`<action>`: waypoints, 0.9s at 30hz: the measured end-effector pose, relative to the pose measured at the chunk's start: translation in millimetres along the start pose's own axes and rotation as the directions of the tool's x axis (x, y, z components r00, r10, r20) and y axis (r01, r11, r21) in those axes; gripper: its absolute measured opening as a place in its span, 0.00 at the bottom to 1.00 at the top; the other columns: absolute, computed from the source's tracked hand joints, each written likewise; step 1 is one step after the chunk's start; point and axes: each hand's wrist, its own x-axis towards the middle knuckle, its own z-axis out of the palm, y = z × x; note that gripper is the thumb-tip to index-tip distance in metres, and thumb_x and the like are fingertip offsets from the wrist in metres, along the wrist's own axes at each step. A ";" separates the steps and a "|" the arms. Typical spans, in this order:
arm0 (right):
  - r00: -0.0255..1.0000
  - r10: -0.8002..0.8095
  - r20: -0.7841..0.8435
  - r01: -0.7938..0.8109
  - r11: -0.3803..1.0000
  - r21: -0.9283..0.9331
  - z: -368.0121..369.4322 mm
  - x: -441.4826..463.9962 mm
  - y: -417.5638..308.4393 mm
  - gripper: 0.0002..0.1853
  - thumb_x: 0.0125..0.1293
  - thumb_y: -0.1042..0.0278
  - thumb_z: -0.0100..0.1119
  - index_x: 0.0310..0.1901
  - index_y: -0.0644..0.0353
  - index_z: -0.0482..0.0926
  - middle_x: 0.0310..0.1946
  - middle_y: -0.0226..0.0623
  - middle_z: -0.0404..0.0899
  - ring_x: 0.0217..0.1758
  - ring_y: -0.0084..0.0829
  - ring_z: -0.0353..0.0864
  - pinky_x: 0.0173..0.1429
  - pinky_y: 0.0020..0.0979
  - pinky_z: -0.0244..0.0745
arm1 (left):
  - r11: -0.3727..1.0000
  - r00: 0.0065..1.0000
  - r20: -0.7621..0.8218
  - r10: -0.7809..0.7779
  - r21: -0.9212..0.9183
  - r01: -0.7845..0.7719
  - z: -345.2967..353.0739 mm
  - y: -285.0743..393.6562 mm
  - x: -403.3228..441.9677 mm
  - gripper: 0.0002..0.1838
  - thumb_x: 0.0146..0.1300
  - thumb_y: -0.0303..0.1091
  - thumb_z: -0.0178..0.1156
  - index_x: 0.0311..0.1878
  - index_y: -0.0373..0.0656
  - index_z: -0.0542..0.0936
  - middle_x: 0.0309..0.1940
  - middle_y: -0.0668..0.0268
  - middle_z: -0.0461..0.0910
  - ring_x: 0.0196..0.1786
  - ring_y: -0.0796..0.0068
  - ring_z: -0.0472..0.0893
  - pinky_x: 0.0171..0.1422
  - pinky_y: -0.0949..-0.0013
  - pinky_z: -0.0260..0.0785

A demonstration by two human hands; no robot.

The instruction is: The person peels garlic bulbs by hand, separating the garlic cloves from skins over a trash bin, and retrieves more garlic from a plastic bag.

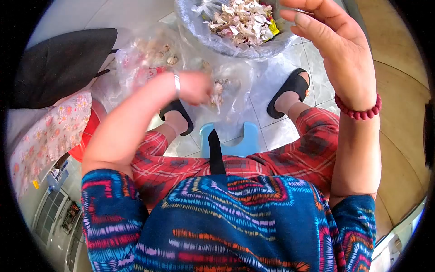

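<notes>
My left hand, with a pale band at its wrist, is over a clear plastic bag on the floor between my feet. Motion smears its fingers, so its grip cannot be made out. A garlic bulb shows right beside those fingers; I cannot tell whether they touch it. Raised at the upper right, my right hand wears a dark red bead bracelet. A thin shiny metal piece lies between its thumb and curled fingers, its kind unclear.
A lined bin full of garlic skins stands ahead. Another clear bag with garlic bulbs lies to the left. A blue plastic stool is beneath me. Wooden furniture borders the right; dark cloth hangs left.
</notes>
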 end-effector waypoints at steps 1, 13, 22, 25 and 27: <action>1.000 -0.001 -0.002 0.001 1.000 0.003 0.1 -1.1 -0.4 0.11 0.59 0.78 0.53 0.44 0.66 0.72 0.39 0.30 0.75 0.43 0.18 0.72 0.50 0.19 0.67 | 0.994 0.987 -0.133 0.091 -0.045 -0.098 18.2 5.7 15.5 0.09 0.48 0.33 0.52 0.27 0.37 0.77 0.23 0.52 0.76 0.29 0.56 0.76 0.35 0.60 0.66; 1.000 0.000 0.003 0.001 0.977 -0.214 -6.1 -13.7 2.1 0.15 0.61 0.71 0.50 0.48 0.65 0.71 0.50 0.38 0.72 0.51 0.25 0.72 0.53 0.25 0.65 | 0.929 0.812 -0.473 -0.341 -0.040 0.367 120.7 -16.4 119.5 0.12 0.54 0.31 0.49 0.37 0.37 0.78 0.45 0.57 0.74 0.49 0.57 0.72 0.52 0.59 0.64; 0.998 0.046 0.031 -0.040 0.983 -0.177 -14.1 -14.9 9.7 0.15 0.60 0.70 0.51 0.48 0.67 0.71 0.52 0.43 0.69 0.51 0.28 0.72 0.54 0.27 0.65 | 0.858 0.903 -0.428 0.028 0.473 0.198 158.2 -36.8 135.1 0.11 0.54 0.33 0.46 0.38 0.48 0.77 0.48 0.63 0.69 0.56 0.63 0.65 0.56 0.54 0.58; 0.998 0.061 0.027 -0.056 0.983 -0.174 -15.5 -14.7 11.3 0.15 0.60 0.70 0.51 0.47 0.67 0.71 0.53 0.44 0.69 0.51 0.28 0.72 0.54 0.27 0.65 | 0.885 0.910 -0.409 0.069 0.446 0.134 159.9 -38.4 129.8 0.11 0.54 0.33 0.46 0.39 0.49 0.77 0.47 0.63 0.69 0.57 0.64 0.65 0.54 0.53 0.61; 0.998 0.054 0.038 -0.046 0.983 -0.179 -17.1 -15.3 12.1 0.15 0.60 0.70 0.51 0.48 0.67 0.71 0.53 0.44 0.69 0.51 0.28 0.72 0.54 0.26 0.65 | 0.904 0.924 -0.381 0.028 0.405 0.139 155.9 -36.7 128.5 0.14 0.54 0.31 0.46 0.43 0.44 0.76 0.51 0.66 0.68 0.60 0.65 0.61 0.51 0.56 0.62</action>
